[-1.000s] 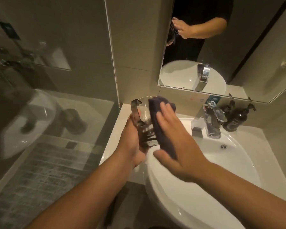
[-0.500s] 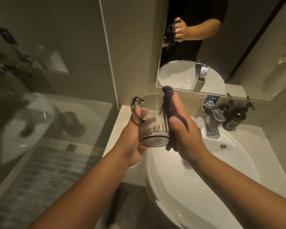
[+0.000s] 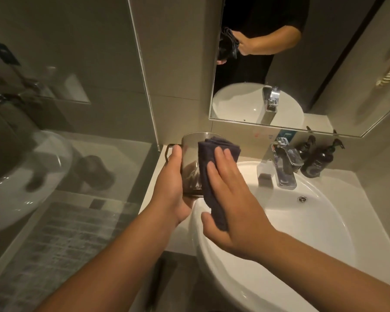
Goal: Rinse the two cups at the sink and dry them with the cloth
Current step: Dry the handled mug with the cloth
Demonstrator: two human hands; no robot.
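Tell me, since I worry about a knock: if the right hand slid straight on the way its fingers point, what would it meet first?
Probably nothing new: the right hand already presses the dark folded cloth against the clear glass cup with a handle. Past the cup, likely the beige wall, though depth is unclear.

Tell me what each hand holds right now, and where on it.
Left hand grips the glass cup around its side wall, beside the handle. Right hand presses the dark cloth flat against the cup's side, fingers straight.

Left hand [image 3: 170, 183] curled in a grip, thumb up, right hand [image 3: 232, 206] flat, fingers straight, pressing
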